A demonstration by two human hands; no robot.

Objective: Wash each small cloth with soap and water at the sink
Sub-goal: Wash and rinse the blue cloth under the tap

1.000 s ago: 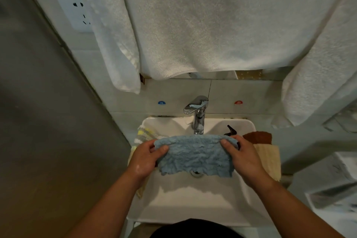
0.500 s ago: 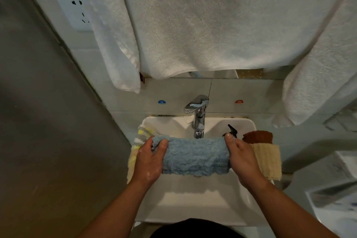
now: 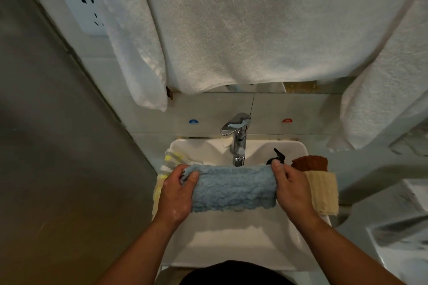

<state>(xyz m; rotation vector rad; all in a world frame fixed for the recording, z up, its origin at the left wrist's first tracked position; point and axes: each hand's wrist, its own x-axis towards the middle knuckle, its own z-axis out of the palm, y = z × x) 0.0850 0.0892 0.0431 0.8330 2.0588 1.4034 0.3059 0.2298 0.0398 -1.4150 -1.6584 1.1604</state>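
Observation:
A fluffy blue cloth (image 3: 234, 188) is stretched and folded into a band over the white sink (image 3: 231, 245), just below the chrome tap (image 3: 238, 143). My left hand (image 3: 176, 194) grips its left end, with soap foam on the skin. My right hand (image 3: 290, 190) grips its right end. A yellow-and-white striped cloth (image 3: 172, 158) hangs over the sink's left rim. On the right rim lie a brown cloth (image 3: 310, 162) and a cream cloth (image 3: 324, 192). A black pump top (image 3: 278, 156) shows behind my right thumb.
Large white towels (image 3: 243, 30) hang low above the tap, with another at the right (image 3: 389, 76). A wall socket (image 3: 83, 7) sits at upper left beside a grey wall (image 3: 58, 157). Blue and red dots mark the tiles behind the tap.
The blue cloth hung loose between my hands a second ago. Now it is folded over into a shorter, thicker band and held a little higher, close under the tap.

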